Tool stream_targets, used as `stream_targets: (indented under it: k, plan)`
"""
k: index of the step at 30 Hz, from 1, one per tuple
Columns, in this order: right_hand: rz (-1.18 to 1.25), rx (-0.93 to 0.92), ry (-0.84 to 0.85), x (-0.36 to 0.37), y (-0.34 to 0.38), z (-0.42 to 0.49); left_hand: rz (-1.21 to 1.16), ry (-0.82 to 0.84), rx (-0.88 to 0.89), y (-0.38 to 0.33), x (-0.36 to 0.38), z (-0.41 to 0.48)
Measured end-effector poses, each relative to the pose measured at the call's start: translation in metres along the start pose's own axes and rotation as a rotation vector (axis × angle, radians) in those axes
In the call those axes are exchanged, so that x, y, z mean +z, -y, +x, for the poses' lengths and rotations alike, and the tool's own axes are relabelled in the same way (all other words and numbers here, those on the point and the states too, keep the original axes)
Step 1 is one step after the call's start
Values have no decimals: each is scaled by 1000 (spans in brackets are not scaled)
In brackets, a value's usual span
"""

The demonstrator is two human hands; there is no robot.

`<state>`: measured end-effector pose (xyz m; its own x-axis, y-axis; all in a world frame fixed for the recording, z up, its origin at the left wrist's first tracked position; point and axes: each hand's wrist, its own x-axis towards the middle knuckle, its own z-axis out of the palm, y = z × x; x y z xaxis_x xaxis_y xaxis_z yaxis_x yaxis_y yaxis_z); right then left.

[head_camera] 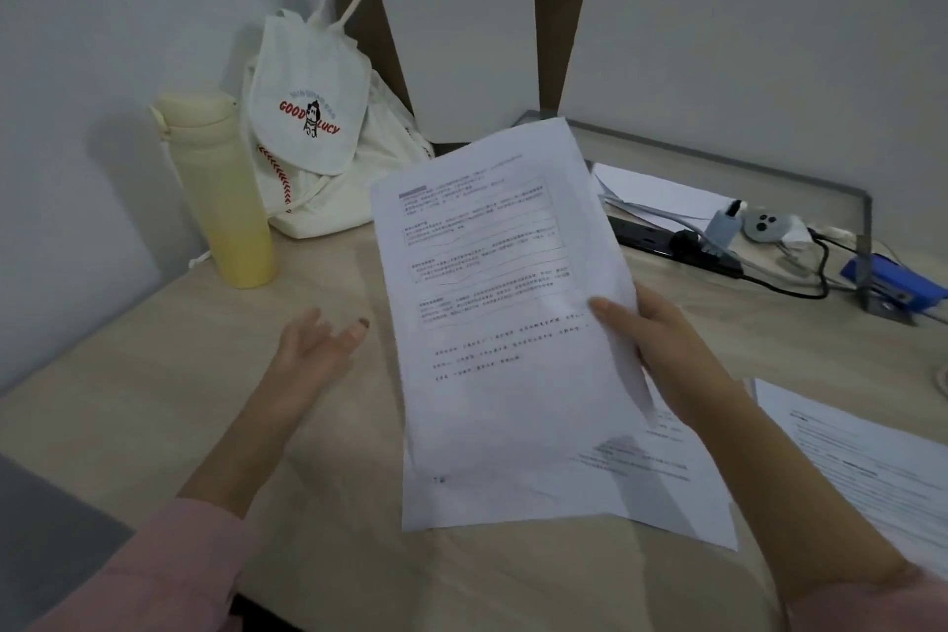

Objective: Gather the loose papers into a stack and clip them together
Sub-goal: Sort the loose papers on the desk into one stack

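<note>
One printed white paper sheet [502, 323] was held above the pale wooden desk [154, 426], pinched at its right edge by the right hand [667, 349], thumb on top; its long axis ran away from the person, heading farthest; two more loose printed pages [862, 457] lay flat beneath and to the right; the left hand [318, 349] hovered palm-up, fingers relaxed, holding nothing; the cream canvas bag [313, 144] hid its contents; the capped pale yellow bottle [225, 200] stood beside it.
</note>
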<state>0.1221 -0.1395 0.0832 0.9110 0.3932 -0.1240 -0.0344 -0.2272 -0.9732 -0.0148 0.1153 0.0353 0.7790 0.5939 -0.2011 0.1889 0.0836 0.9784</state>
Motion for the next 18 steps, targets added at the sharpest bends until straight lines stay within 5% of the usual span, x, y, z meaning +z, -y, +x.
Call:
stream_targets:
  k: [4, 8, 13, 18]
  plan:
    - [86, 48, 93, 16, -14, -12, -154, 286, -47, 13, 14, -1]
    - [-107, 113, 106, 29, -31, -13, -156, 132, -93, 20, 12, -7]
    - [-712, 128, -233, 15, -48, 12, 254, -144, 56, 25, -17, 0]
    - [-940, 294, -194, 15, -54, 27, 376, -146, 19, 38, -31, 1]
